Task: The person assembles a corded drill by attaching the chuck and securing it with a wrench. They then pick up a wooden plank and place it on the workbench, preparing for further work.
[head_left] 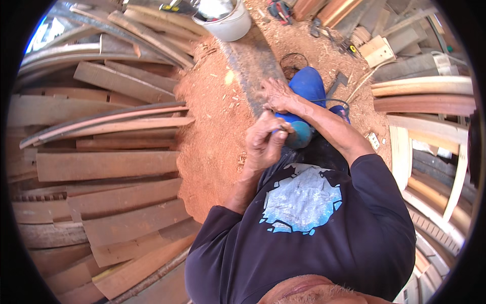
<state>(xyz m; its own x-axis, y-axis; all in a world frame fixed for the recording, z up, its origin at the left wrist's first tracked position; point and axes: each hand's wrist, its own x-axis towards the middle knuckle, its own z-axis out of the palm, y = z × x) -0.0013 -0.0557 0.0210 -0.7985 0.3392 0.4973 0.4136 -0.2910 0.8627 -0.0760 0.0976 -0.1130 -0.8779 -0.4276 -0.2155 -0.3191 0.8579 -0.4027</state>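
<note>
My left hand (pixel 262 142) is raised in front of my lap, its thumb and fingers pinched together. A small brownish piece (pixel 287 128) shows at the fingertips; its kind is unclear. Right beside it is a rounded teal thing (pixel 299 136), partly hidden and perhaps a power tool's body. My right hand (pixel 278 95) reaches across to the near end of a long dusty plank (pixel 251 55), fingers spread and slightly bent, seemingly resting there. What lies under its palm is hidden.
Reddish sawdust (pixel 212 137) covers the floor. A white bucket (pixel 230 25) stands on the plank's far part. Stacked boards (pixel 106 166) fill the left, with more timber (pixel 425 104) on the right. A dark square-shaped tool (pixel 337 83) and a black cord (pixel 292 57) lie near my blue-clad knee (pixel 309 83).
</note>
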